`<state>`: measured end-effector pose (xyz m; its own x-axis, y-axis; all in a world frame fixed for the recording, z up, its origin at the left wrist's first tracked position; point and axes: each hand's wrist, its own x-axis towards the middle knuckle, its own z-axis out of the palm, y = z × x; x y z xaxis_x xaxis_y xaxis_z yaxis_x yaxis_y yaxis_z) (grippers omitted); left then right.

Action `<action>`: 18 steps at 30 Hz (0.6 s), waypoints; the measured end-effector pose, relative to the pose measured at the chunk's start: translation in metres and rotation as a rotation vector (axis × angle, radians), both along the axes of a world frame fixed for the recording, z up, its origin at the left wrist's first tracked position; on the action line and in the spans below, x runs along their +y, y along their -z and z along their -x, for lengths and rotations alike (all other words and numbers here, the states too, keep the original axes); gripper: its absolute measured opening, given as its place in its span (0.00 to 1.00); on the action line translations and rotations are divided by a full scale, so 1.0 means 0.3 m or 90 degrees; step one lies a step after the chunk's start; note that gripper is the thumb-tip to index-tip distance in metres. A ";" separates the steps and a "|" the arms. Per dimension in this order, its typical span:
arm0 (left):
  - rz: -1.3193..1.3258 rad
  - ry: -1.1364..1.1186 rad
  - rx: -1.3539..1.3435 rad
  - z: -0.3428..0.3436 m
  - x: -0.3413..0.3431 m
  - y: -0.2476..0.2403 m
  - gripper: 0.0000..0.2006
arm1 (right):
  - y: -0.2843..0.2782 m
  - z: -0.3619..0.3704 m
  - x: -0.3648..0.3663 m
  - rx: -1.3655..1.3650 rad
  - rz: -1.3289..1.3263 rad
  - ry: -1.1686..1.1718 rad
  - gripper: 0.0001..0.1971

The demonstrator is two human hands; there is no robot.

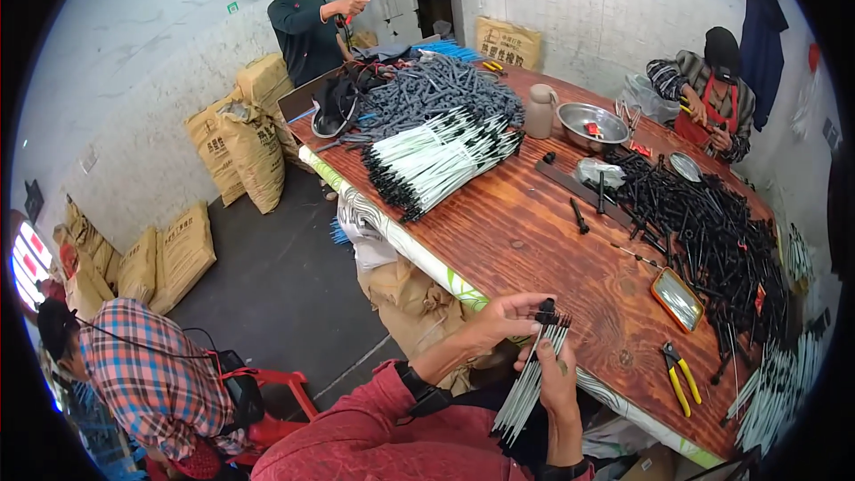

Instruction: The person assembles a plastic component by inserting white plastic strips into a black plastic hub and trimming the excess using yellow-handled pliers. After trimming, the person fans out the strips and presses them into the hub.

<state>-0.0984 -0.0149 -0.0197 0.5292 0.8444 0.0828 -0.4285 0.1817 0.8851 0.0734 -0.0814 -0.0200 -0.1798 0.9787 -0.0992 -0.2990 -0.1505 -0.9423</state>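
Observation:
At the table's near edge my right hand (558, 379) is closed around a bundle of thin pale rods with black tips (518, 403), held at a slant with the black ends up. Beside the top of that bundle my left hand (506, 319) has its thumb and fingers closed on a small black fitting (546, 308). Parts of the fingers are hidden, and whether the fitting sits on a rod I cannot tell. Right of my hands, pliers with yellow handles (680, 379) and an orange-rimmed mirror (677, 299) lie on the wooden table (499, 245).
Black fittings (712, 223) heap at the right, near a steel bowl (592, 125) and a beige jug (540, 111). Tied pale rods (441, 160) and grey parts (436, 89) lie farther left. People stand or sit around; sacks (249, 147) line the left wall.

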 end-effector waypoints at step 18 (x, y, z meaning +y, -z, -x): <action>0.004 0.032 -0.014 -0.037 -0.075 0.012 0.27 | 0.069 -0.008 -0.070 0.010 -0.016 0.037 0.20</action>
<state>-0.0873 -0.0374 -0.0232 0.5687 0.8176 0.0897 -0.4382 0.2089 0.8743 0.0757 -0.1024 -0.0409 -0.1236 0.9897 -0.0715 -0.3209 -0.1081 -0.9409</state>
